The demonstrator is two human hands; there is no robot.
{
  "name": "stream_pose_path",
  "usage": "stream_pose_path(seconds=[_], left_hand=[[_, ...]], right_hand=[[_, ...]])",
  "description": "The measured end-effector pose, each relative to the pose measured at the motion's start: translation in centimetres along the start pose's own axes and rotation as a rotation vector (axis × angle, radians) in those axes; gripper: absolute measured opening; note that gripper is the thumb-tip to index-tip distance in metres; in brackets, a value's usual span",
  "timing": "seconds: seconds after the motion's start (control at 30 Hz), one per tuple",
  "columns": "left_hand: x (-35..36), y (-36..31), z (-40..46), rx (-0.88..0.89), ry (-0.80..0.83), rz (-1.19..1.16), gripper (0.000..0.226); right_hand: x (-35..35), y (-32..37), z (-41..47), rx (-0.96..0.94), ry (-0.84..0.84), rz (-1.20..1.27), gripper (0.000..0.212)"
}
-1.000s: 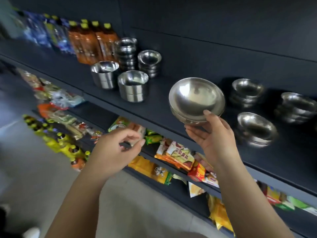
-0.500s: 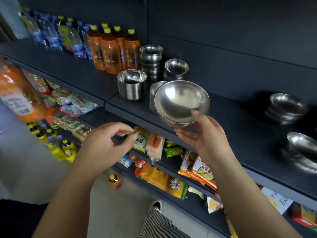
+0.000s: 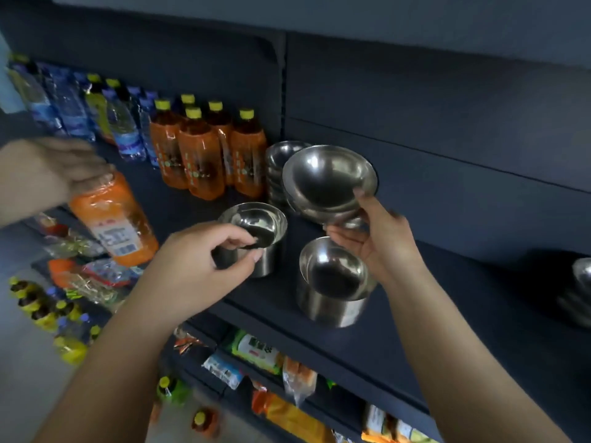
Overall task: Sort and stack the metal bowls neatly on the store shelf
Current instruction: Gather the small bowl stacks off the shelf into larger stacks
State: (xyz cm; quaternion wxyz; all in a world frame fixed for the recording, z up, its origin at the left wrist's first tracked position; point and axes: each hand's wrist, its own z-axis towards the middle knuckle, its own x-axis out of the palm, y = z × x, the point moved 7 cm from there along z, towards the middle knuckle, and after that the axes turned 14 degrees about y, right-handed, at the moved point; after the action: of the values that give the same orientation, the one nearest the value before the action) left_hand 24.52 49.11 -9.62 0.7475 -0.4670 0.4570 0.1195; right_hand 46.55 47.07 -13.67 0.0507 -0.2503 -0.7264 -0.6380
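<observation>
The dark store shelf [image 3: 447, 282] carries everything here. At its back, beside the orange drink bottles [image 3: 204, 161], stands a stack of metal bowls [image 3: 275, 174]. The right hand [image 3: 380, 247] clamps a wide shallow bowl [image 3: 329, 177] by its near rim, thumb inside, fingers under the base, holding it tilted above the shelf, just right of that stack and nearer it than the other hand. In front sit two straight-sided steel cups [image 3: 332, 282]. The left hand [image 3: 198, 266], fingers curled and pinched together, hovers at the left cup [image 3: 256, 231], seemingly gripping nothing.
</observation>
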Motion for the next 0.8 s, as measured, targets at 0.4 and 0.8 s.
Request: stream_pose_path(seconds=[0.4, 0.8], left_hand=[[-2.2, 2.6, 8.8, 0.039, 0.102, -0.003, 0.008], [-1.8, 4.1, 12.2, 0.096, 0.121, 0.000, 0.014]], right_hand=[[3.3, 1.6, 15.7, 0.081, -0.044, -0.112, 0.033], [2.1, 0.6, 21.0, 0.124, -0.183, -0.263, 0.032]])
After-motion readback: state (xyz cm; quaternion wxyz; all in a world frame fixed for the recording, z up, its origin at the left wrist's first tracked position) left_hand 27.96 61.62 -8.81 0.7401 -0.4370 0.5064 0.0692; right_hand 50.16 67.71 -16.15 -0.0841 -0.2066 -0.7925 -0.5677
